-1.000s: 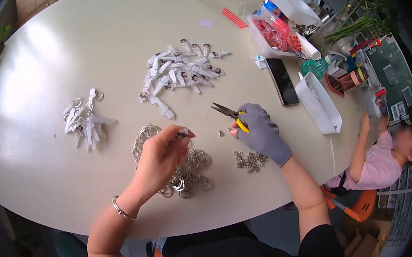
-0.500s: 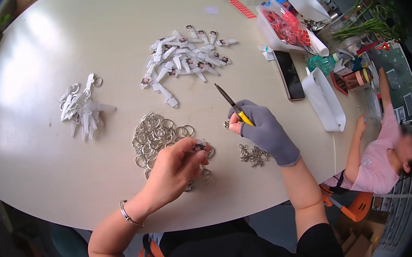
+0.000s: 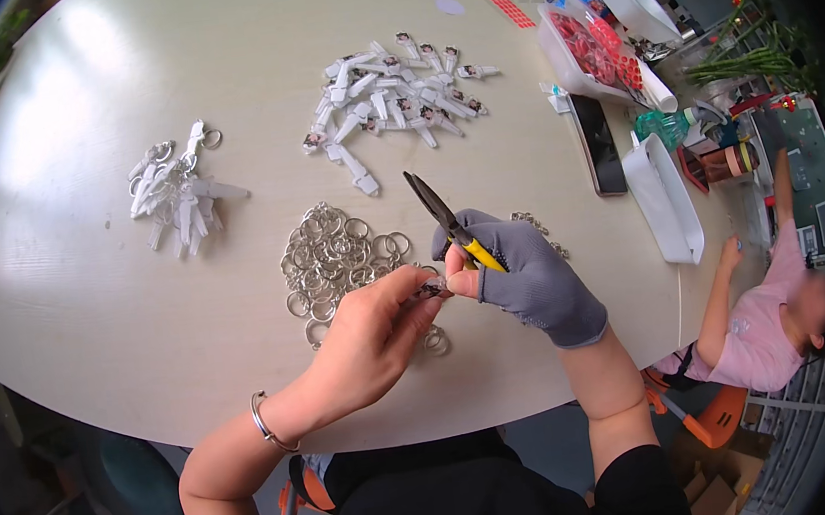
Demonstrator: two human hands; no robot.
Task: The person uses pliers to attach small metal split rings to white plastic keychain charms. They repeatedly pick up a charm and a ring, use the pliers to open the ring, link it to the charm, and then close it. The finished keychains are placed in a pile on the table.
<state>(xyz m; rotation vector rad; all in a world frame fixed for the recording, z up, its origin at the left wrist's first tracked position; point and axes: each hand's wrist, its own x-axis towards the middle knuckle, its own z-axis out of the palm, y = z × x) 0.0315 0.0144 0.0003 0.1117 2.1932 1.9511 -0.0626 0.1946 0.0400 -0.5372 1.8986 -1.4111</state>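
Across toward the left hand (image 3: 375, 327) had come the gloved right hand (image 3: 541, 279): half a second earlier there was a gap between them, and now their fingertips met. Between them sat a small tag (image 3: 430, 288) with a dark print, mostly covered by fingers. The left thumb and forefinger were clamped on it, with the right hand's bare fingertips touching its right end. Whether those fingertips also pinched a tiny metal part could not be told.

The pliers (image 3: 450, 221) lay gripped in the right hand, yellow handle against the palm and dark nose pointing up and away past the pinch. They were probably carried this way to leave the thumb and forefinger free for fine handling without putting the tool down. The glove's cut-off thumb likely served the same end, giving bare skin for small parts.

Just left of the pinch, and partly behind the left hand, key rings (image 3: 332, 256) lay heaped; small metal links (image 3: 538, 223) lay just beyond the right hand, partly hidden by it. Both heaps seemed set close for a short reach. Farther out from the grip were loose white tags (image 3: 380, 90), and well to its left, apart from these, ringed tags (image 3: 175, 194), perhaps to keep the two kinds from mixing.
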